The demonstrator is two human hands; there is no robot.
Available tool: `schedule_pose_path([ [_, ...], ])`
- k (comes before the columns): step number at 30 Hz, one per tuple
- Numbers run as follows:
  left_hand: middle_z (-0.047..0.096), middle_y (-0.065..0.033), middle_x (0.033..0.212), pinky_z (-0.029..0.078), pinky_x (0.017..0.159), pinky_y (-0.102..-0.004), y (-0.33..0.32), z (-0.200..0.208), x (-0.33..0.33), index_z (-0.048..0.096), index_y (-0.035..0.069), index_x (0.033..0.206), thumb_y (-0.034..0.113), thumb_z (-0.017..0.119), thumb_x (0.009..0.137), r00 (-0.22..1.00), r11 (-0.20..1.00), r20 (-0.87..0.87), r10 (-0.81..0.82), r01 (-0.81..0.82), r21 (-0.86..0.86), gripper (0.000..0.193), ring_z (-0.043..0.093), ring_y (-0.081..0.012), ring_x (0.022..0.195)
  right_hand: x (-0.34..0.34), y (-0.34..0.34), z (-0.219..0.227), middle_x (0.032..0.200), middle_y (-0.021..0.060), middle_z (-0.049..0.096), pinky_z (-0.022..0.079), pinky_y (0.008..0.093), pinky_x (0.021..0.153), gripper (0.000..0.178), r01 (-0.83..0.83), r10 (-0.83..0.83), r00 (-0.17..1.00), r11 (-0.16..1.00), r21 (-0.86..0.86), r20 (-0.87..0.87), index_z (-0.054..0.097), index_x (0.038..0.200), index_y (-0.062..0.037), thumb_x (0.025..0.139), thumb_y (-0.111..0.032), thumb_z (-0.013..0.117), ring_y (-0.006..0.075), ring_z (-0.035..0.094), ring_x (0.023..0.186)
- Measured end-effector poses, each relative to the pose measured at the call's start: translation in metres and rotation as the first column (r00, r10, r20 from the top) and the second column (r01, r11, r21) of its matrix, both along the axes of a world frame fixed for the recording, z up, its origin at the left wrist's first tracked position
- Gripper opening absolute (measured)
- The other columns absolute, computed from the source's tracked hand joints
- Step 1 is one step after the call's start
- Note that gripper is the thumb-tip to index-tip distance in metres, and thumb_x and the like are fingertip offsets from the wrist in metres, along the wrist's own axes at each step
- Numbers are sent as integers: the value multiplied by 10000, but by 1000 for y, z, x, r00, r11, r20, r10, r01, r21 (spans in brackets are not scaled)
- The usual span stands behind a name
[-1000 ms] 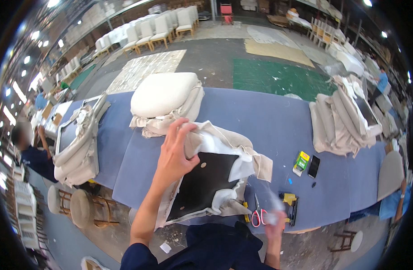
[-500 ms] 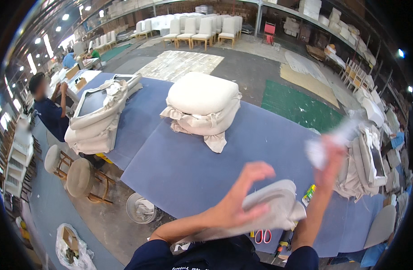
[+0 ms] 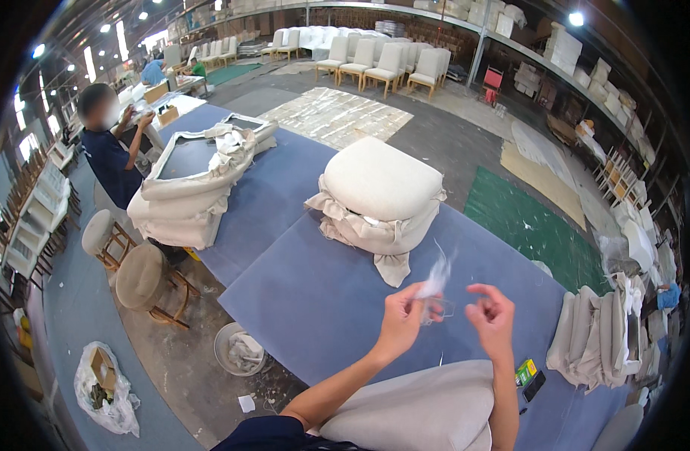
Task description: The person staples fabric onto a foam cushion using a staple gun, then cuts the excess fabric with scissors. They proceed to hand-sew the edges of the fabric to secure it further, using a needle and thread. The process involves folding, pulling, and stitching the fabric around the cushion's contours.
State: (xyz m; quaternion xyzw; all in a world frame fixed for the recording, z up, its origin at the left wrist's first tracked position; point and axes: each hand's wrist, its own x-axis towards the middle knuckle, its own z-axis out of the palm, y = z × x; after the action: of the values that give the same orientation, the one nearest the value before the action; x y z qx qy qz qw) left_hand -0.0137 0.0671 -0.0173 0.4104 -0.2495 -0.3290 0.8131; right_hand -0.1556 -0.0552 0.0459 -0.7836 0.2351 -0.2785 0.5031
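My left hand [image 3: 402, 322] is closed around a wispy white tuft [image 3: 437, 276], which looks like loose fibre or thread. A thin clear loop shows beside its fingers; I cannot make out what that is. To its right, my right hand [image 3: 493, 322] is raised with curled fingers, thumb and forefinger apart, and nothing visible between them. Below both forearms a beige upholstered cushion [image 3: 428, 406] lies against my body at the table's near edge. Beyond my hands, a stack of beige padded seats [image 3: 382, 180] rests on the blue-grey table [image 3: 285, 301], loose fabric hanging from its sides.
More padded seats are stacked at left [image 3: 183, 199] and right [image 3: 593, 331]. A green-and-yellow box [image 3: 525, 372] and a dark phone [image 3: 535, 386] lie right of my arm. Two round stools [image 3: 143, 276], a scrap bucket [image 3: 223, 349] and a co-worker [image 3: 108, 154] are at left.
The white tuft has passed from my right hand to my left. Both hands have come together above the table. The cushion sits lower against me, and the view has shifted.
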Motion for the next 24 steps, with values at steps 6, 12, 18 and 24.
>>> schedule_pose_path([
  [6, 617, -31, 887, 484, 696, -288, -22, -25, 8, 641, -50, 1076, 155, 474, 1057, 791, 973, 572, -217, 130, 189, 265, 584, -123, 792, 7, 3, -21, 736, -74, 480, 297, 208, 532, 468, -93, 79, 977, 994, 59, 196, 638, 1253, 23, 872, -188, 809, 20, 394, 643],
  [12, 650, -48, 928, 518, 709, -275, -18, 2, -7, 593, -34, 1239, 144, 556, 1032, 881, 923, 279, -382, 380, 65, 275, 622, -103, 793, -8, -4, -17, 842, -32, 603, 363, 222, 563, 324, -13, 6, 999, 987, -162, -47, 698, 1054, 48, 931, -247, 753, 42, 486, 714],
  [18, 622, -29, 797, 525, 626, -263, -13, -4, -14, 626, -17, 1214, 111, 545, 1030, 916, 926, 154, -371, 377, -8, 238, 582, -88, 642, -13, 12, -13, 718, -59, 545, 275, 259, 523, 323, 115, -113, 992, 993, -26, 58, 721, 912, 15, 961, -304, 721, 34, 399, 636],
  [24, 549, -108, 701, 443, 556, -367, -9, 13, -34, 585, -25, 998, 113, 587, 1014, 860, 995, 500, -100, 71, 76, 138, 557, -198, 591, -36, -14, -33, 651, -73, 499, 243, 262, 509, 344, -6, 4, 1000, 996, -84, -31, 720, 873, 6, 976, -321, 711, 29, 359, 591],
])
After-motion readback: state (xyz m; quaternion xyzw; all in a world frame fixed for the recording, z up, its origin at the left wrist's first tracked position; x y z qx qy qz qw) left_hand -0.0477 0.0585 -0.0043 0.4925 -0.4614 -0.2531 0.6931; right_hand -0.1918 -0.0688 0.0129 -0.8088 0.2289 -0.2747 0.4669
